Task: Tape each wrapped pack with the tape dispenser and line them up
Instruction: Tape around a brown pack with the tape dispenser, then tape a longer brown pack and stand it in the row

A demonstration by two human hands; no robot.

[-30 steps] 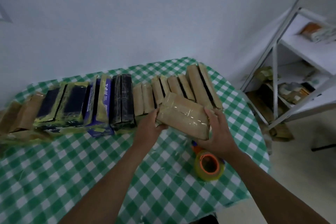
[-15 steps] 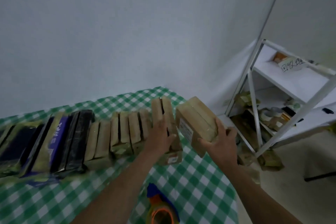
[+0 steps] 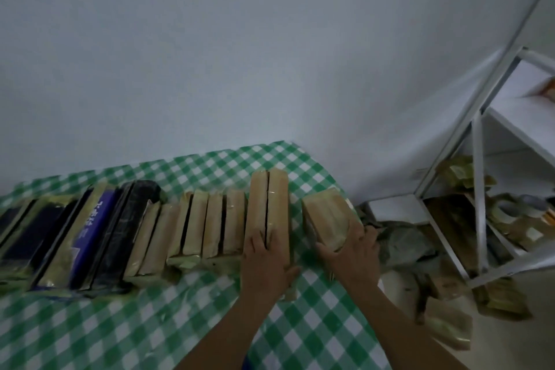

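Left hand (image 3: 264, 261) lies flat on the tall end pack (image 3: 267, 204), grip wide, evidently bracing the row (image 3: 180, 225) against tipping. Right hand (image 3: 351, 252) has its grip closed over the near end of the wrapped pack (image 3: 326, 213), now down on the desk (image 3: 120, 324) at the row's right end, near the end pack but apart. Half a second earlier this pack was held tilted above the desk. The tape dispenser, then visible, is out of view.
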